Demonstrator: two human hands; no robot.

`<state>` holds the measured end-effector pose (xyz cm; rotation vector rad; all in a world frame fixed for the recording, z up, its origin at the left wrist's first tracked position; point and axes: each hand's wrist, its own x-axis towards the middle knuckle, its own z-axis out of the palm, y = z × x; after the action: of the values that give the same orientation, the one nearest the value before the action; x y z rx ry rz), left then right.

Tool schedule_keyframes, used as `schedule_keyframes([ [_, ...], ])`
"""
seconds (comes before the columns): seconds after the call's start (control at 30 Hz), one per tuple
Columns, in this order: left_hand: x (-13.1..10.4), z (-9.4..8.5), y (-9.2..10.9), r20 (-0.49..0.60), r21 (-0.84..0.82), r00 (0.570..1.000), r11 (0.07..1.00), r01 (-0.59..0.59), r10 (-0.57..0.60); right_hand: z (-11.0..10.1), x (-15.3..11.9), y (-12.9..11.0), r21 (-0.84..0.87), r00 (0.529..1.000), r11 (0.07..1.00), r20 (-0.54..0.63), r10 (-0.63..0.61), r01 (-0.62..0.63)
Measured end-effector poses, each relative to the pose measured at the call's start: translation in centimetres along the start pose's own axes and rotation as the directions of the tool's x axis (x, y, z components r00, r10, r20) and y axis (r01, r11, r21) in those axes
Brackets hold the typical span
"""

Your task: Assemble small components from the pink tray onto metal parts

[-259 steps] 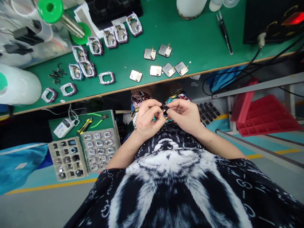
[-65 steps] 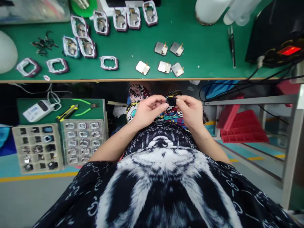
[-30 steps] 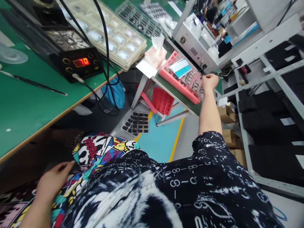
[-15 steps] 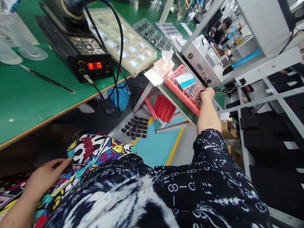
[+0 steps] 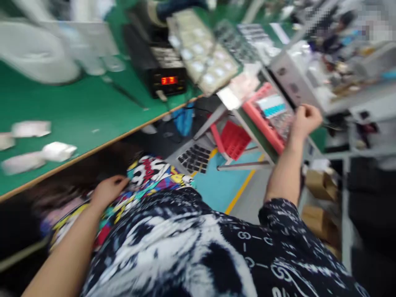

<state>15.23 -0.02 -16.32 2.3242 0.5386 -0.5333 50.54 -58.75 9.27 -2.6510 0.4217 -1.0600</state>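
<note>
"Where are we seeing the right hand [image 5: 307, 119]?"

"We are finding it at the end of the red tray [image 5: 262, 126] that is lying farther from the green bench [image 5: 108, 111]. That tray is sitting on the side table [image 5: 257, 135], and small parts [image 5: 282, 123] are filling the end by the hand, too blurred for us to name. A white and blue card [image 5: 272, 106] is lying over the other end."

"How are its fingers standing?"

"They are curling inward, tips close to the thumb. We are not managing to tell whether they are pinching anything or touching the tray."

"And the left hand [image 5: 108, 190]?"

"It is resting at the patterned shorts [image 5: 150, 175], well apart from the tray. Its fingers are bending loosely, the thumb near them; the inside is hiding from us, so we are not telling whether it is holding anything."

"What else are we noticing?"

"Beneath the side table a second red tray [image 5: 235, 140] is leaning, and near it dark squares [image 5: 195, 159] are lying in rows. On the bench, a black box [image 5: 154, 68] is showing a lit red display [image 5: 169, 80], with a pale tray [image 5: 202, 53] lying just beside it."
</note>
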Motion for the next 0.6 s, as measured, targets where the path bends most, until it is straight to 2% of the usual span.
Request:
schedule_keyframes([
  [0.03, -0.3, 0.1, 0.6, -0.010, -0.016, 1.000, 1.000, 0.019, -0.019, 0.2, -2.9, -3.0, 0.135, 0.994, 0.985, -0.042, -0.100, 0.105],
  [0.07, -0.3, 0.3, 0.8, -0.023, -0.025, 0.998, 0.998, 0.058, -0.059, 0.4, -6.2, -6.0, 0.285, 0.970, 0.927, -0.067, -0.233, 0.242],
  [0.1, 0.1, 0.5, 0.6, -0.034, -0.035, 0.995, 0.995, 0.097, -0.098, 0.4, -9.8, -9.1, 0.409, 0.921, 0.835, -0.041, -0.387, 0.369],
  [0.13, 0.7, 0.8, -0.2, -0.046, -0.047, 0.991, 0.991, 0.126, -0.129, 0.3, -13.4, -12.2, 0.511, 0.862, 0.725, -0.067, -0.503, 0.463],
  [0.2, 1.9, 1.4, -2.4, -0.068, -0.073, 0.985, 0.986, 0.153, -0.158, -0.2, -20.6, -18.4, 0.707, 0.687, 0.461, -0.048, -0.726, 0.536],
  [0.23, 2.3, 1.7, -3.5, -0.081, -0.085, 0.984, 0.984, 0.155, -0.161, -0.6, -23.8, -21.4, 0.775, 0.593, 0.349, -0.042, -0.804, 0.527],
  [0.3, 2.5, 2.3, -5.2, -0.107, -0.108, 0.982, 0.984, 0.144, -0.155, -1.3, -29.4, -27.1, 0.855, 0.418, 0.160, -0.072, -0.906, 0.494],
  [0.33, 2.4, 2.5, -5.8, -0.120, -0.121, 0.982, 0.984, 0.132, -0.146, -1.4, -31.5, -29.6, 0.871, 0.340, 0.096, -0.085, -0.937, 0.481],
  [0.4, 1.8, 2.9, -6.4, -0.145, -0.151, 0.982, 0.983, 0.102, -0.124, -1.4, -34.7, -33.6, 0.886, 0.206, 0.005, -0.103, -0.973, 0.464],
  [0.47, 1.3, 2.9, -6.9, -0.169, -0.188, 0.980, 0.980, 0.072, -0.104, -1.1, -36.5, -36.2, 0.889, 0.111, -0.032, -0.092, -0.990, 0.456],
  [0.53, 0.9, 2.8, -7.2, -0.188, -0.227, 0.978, 0.973, 0.049, -0.093, -0.6, -37.5, -37.6, 0.883, 0.069, -0.035, -0.075, -0.995, 0.468],
  [0.6, 0.9, 2.6, -7.3, -0.201, -0.263, 0.976, 0.964, 0.033, -0.088, -0.2, -38.2, -38.2, 0.874, 0.067, -0.026, -0.067, -0.995, 0.485],
])
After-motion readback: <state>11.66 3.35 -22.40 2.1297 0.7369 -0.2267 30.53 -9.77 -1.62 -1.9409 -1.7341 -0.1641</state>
